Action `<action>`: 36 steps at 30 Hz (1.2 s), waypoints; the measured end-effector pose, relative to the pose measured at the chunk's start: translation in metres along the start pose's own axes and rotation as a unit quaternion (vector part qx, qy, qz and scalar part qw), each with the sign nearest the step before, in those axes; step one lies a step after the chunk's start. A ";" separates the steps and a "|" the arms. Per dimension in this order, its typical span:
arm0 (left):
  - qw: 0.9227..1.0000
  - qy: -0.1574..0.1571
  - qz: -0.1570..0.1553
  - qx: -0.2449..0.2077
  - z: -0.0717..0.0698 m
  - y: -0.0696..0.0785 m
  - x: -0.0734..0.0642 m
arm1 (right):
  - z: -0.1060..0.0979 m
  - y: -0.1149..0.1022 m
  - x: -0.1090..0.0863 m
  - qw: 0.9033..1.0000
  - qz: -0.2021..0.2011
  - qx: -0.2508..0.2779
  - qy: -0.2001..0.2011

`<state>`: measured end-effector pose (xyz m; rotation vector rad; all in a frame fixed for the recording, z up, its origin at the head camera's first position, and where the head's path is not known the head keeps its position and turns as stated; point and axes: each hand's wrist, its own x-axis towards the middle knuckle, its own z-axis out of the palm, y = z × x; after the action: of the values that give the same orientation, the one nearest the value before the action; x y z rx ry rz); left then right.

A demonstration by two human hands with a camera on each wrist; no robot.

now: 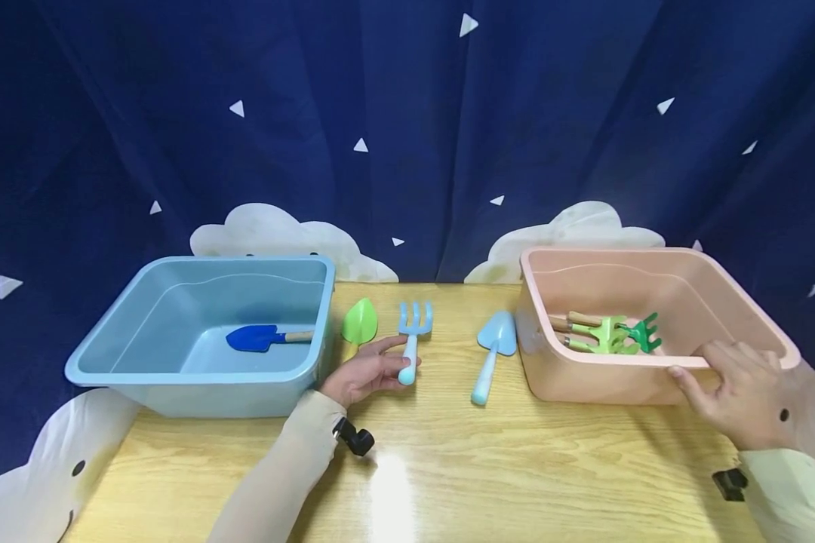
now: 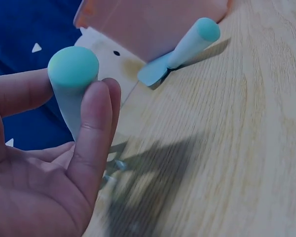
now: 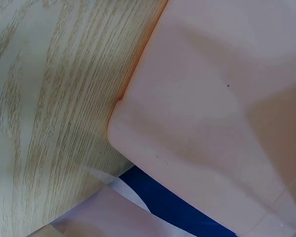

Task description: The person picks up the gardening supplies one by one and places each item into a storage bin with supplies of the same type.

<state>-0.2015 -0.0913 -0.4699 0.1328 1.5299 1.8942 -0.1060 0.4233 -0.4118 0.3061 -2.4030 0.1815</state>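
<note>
I have the left hand [image 1: 367,371] pinching a fork [image 1: 412,348] left of the pink tub [image 1: 598,383], a trowel [image 1: 495,341] lying between; the right hand [image 1: 747,386] grips that tub's rim [image 1: 614,359].

The fork [image 1: 411,345] is pale blue, the curtain [image 1: 414,105] white-triangled navy

Your table [image 1: 516,475] is light wood-grain, filling the lower middle of the frame. Directly on it you've got: blue bin [image 1: 210,398] at left, green trowel [image 1: 360,323] near centre, light-blue trowel [image 1: 492,358] right of centre, pink bin [image 1: 604,381] at right.
</note>
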 end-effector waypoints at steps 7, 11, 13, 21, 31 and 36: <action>1.000 -0.022 0.011 0.002 -0.001 0.002 0.002 | -0.002 -0.001 0.001 1.000 0.001 0.000 0.005; 0.999 -0.037 0.026 0.004 -0.003 0.007 0.002 | -0.002 -0.001 0.000 1.000 0.000 -0.001 -0.004; 0.998 -0.048 0.035 0.005 -0.003 0.010 0.003 | -0.001 0.000 0.000 1.000 0.000 -0.001 -0.008; 0.992 -0.105 0.067 -0.006 0.001 0.020 0.011 | 0.000 0.000 0.000 1.000 -0.002 -0.008 0.008; 0.991 -0.112 0.072 -0.027 0.007 0.033 0.015 | 0.000 -0.002 0.003 1.000 0.001 0.009 0.000; 0.990 -0.125 0.067 -0.022 0.007 0.039 0.021 | -0.001 -0.002 0.001 1.000 0.005 -0.002 0.002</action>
<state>-0.2315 -0.0766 -0.4396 0.4467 1.3384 1.9311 -0.1059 0.4212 -0.4100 0.2912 -2.4007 0.1823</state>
